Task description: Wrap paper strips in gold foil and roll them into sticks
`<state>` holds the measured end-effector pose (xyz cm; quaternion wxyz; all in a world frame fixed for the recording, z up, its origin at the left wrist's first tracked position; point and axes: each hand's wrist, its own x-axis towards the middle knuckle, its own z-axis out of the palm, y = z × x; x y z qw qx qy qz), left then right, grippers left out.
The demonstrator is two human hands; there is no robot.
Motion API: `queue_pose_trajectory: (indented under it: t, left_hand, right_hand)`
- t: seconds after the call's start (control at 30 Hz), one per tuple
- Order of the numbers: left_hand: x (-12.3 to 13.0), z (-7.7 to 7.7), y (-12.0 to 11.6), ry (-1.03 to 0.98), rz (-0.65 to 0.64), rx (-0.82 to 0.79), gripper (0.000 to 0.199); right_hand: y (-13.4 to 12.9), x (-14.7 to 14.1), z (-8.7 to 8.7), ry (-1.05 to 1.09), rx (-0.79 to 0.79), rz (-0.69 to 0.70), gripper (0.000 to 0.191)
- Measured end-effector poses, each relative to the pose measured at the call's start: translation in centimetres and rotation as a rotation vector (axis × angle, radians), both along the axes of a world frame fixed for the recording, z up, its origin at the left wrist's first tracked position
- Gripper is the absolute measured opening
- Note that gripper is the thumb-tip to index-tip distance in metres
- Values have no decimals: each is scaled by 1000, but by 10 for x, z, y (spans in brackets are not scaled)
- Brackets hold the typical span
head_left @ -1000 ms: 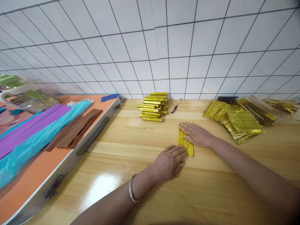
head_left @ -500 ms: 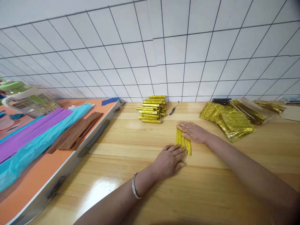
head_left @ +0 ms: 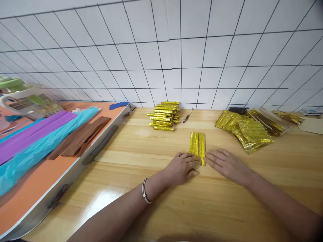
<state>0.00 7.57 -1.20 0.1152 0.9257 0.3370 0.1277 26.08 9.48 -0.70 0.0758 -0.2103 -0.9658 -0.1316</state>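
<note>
A gold foil piece (head_left: 194,143) lies on the wooden table, with a lengthwise seam down its middle. My left hand (head_left: 181,168), a bracelet on its wrist, rests flat with its fingertips on the lower end of the foil. At the foil's lower right edge is my right hand (head_left: 225,164), palm down, its fingers extended and their tips by the edge. Neither hand grips anything. Beyond the foil is a stack of rolled gold strips (head_left: 165,116), and a pen (head_left: 188,116) lies to the right of that stack.
Flat gold foil sheets (head_left: 254,131) are piled at the right, near a pale card (head_left: 311,125). On the left, an orange-surfaced board (head_left: 50,179) with a raised edge holds purple (head_left: 40,129), turquoise (head_left: 50,144) and brown (head_left: 80,137) paper. A tiled wall (head_left: 191,53) stands behind.
My right hand has moved from the foil's upper end down to its lower right edge, uncovering the upper part. My left hand stays on the lower end. The view has shifted slightly.
</note>
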Motion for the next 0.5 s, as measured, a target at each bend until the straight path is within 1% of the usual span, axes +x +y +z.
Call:
queue_pose_trajectory:
  t: [0.1,0.23,0.37,0.5]
  left_hand:
    - [-1,3,4,0,-21,-12,38]
    - [-1,2,7,-3,-34,-11,36]
    - [-3,-1,10,-10,-31,-11,35]
    - [-5,0,18,-26,-79,-31,34]
  right_hand:
    - [-7,-8,-2,-10,58,50,34]
    - [-3,-17,-2,-7,79,89,26]
    - [-1,-19,-2,106,3,71,25]
    - [0,-19,-10,238,-92,0,25]
